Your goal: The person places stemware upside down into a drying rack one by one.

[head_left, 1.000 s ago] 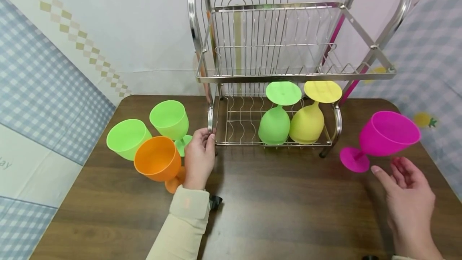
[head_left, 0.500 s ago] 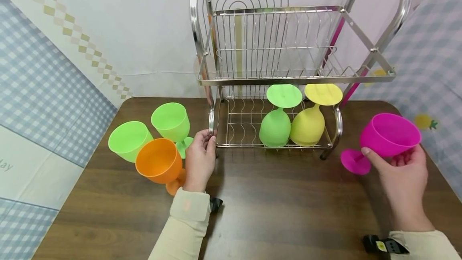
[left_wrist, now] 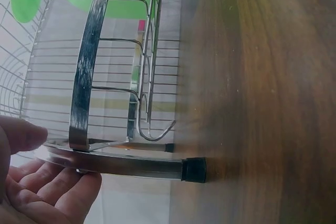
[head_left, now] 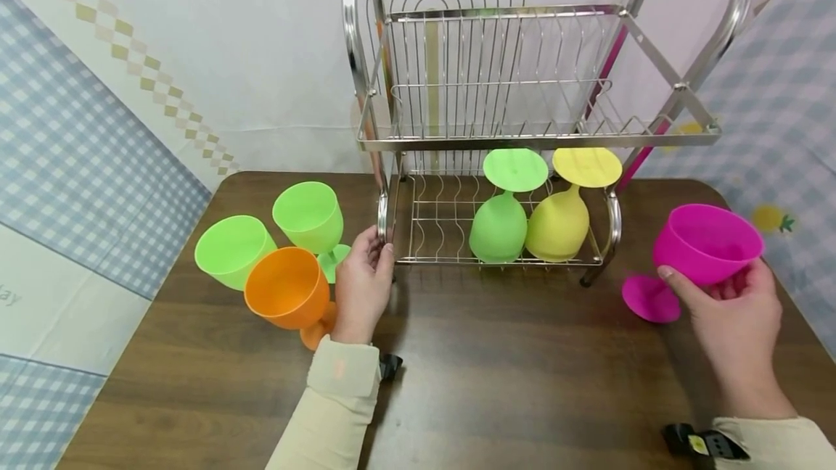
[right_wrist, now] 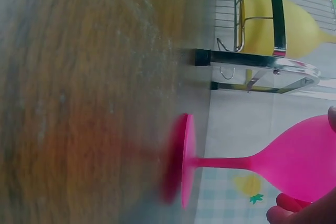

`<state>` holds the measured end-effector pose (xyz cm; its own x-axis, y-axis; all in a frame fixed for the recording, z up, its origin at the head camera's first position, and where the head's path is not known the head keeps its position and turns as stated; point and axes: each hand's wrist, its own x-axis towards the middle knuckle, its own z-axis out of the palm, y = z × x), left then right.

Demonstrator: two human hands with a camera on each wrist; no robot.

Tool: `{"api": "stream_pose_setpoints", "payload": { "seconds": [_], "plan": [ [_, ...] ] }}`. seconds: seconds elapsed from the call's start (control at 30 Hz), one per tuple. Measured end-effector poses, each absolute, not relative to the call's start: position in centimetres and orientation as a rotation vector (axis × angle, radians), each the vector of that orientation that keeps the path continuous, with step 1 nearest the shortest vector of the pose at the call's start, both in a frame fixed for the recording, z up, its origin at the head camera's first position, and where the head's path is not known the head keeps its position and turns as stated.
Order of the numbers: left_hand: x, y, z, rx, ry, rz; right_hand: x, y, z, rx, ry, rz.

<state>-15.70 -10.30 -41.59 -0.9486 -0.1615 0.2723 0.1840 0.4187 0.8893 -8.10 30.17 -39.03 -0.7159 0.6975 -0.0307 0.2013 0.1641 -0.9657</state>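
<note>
At the right side of the table, my right hand (head_left: 738,325) holds a magenta goblet (head_left: 686,260) by its bowl, thumb on the near side and fingers round the far side. The goblet is upright; in the right wrist view its foot (right_wrist: 187,161) is just at the tabletop, and whether it touches I cannot tell. My left hand (head_left: 362,285) grips the front left leg (head_left: 382,220) of a two-tier metal dish rack (head_left: 538,142). On the rack's lower tier a green goblet (head_left: 498,231) and a yellow goblet (head_left: 558,227) stand upside down, side by side.
Left of my left hand stand an orange goblet (head_left: 287,289) and two green ones, a rear goblet (head_left: 308,220) and a left goblet (head_left: 234,252), all mouth up. The wooden table (head_left: 496,368) ends at a white wall (head_left: 287,78) behind the rack.
My right hand has come up to the magenta goblet and taken hold of its bowl. The goblet's foot has shifted slightly right and nearer to me. The left hand stays on the rack leg.
</note>
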Motion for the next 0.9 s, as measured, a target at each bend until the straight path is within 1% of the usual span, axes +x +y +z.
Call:
{"api": "stream_pose_setpoints", "payload": {
  "seconds": [0.17,0.53,0.9],
  "plan": [
    [-15.7,-10.2,-41.3,-0.025,-2.319,-1.590,-7.4,29.8,-38.4,-0.852,-2.189,1.421],
    [-14.9,-10.1,-40.2,-0.109,-2.274,-1.621,-5.8,28.1,-37.0,-0.574,-2.321,1.117],
    [-14.0,-9.6,-38.6,-0.267,-2.237,-1.616,-5.1,26.4,-36.5,-0.149,-2.349,0.855]
  ]
}}
